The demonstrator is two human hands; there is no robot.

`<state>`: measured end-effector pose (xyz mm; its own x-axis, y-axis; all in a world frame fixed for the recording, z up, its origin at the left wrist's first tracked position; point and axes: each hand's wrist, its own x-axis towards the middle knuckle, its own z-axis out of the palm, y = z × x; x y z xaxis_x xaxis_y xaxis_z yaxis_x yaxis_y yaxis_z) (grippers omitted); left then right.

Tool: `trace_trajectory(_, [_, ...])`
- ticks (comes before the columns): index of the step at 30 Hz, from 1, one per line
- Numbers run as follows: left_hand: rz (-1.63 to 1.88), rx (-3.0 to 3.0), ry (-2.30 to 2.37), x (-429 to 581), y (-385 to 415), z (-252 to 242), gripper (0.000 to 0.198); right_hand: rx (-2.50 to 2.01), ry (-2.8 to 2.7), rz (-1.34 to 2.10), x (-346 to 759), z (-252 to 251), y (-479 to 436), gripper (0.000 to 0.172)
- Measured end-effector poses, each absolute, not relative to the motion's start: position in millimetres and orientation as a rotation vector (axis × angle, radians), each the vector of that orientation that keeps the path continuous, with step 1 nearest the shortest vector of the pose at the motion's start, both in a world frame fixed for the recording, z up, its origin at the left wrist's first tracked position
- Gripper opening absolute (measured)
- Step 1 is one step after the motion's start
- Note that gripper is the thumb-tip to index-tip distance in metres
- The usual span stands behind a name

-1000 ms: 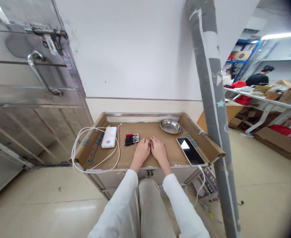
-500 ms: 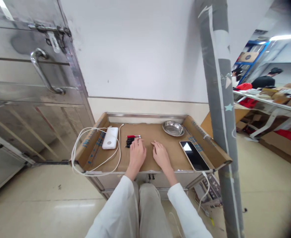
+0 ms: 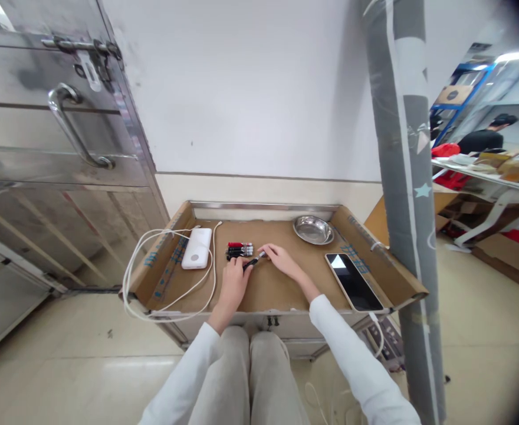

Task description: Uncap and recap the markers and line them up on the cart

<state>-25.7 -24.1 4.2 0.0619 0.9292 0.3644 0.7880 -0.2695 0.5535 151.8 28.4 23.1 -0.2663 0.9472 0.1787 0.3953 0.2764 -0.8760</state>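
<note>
A cardboard-lined metal cart [image 3: 171,260] stands before me. On it lie several pens [image 3: 239,249], red and black, in a row. My left hand [image 3: 233,281] is closed on the black end of one pen [image 3: 253,260], lifted off the row. My right hand [image 3: 281,258] pinches the same pen's other, silvery end. Both hands sit just in front of the remaining pens.
A white power bank [image 3: 196,248] with a long white cable [image 3: 141,248] lies at the left. A steel dish [image 3: 314,229] sits at the back right, a phone [image 3: 354,281] at the right edge. A grey roll [image 3: 407,177] leans on the right. A metal door [image 3: 56,147] is left.
My hands, resting together flat on the cardboard a second ago, moved to the pens. The left hand took one pen from the row and the right hand came to its tip.
</note>
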Motion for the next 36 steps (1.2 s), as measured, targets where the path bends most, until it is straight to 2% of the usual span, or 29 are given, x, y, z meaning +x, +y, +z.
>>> trace_trajectory(3, [1.201,1.95,1.402,-13,-6,10,0.012,-1.118,-1.573,1.391,159,21,42,0.036])
trace_trajectory(5, [1.311,1.868,1.299,-2,9,17,0.013,-1.035,-1.362,1.514,165,18,46,0.036])
trace_trajectory(10, [1.435,1.622,1.081,25,40,30,0.025,-0.93,-1.097,1.618,177,16,45,0.028])
trace_trajectory(14, [1.551,1.544,0.999,27,48,29,0.023,-0.905,-0.973,1.608,180,16,45,0.021])
trace_trajectory(18, [1.688,1.432,1.098,16,48,26,0.023,-0.934,-1.015,1.554,183,14,46,0.023])
trace_trajectory(22, [1.782,1.365,1.273,8,49,21,0.023,-1.011,-1.126,1.43,186,9,48,0.029])
trace_trajectory(26, [1.715,1.574,1.451,7,48,17,0.017,-1.158,-1.291,1.018,183,6,46,0.025])
trace_trajectory(29, [1.522,1.878,1.461,9,46,15,0.012,-1.196,-1.588,0.686,175,7,40,0.022])
trace_trajectory(33, [1.182,2.235,1.571,11,42,14,0.016,-1.113,-1.998,0.564,166,7,30,0.026])
trace_trajectory(36, [1.0,2.393,1.695,11,40,13,0.02,-1.111,-2.1,0.435,170,7,26,0.027])
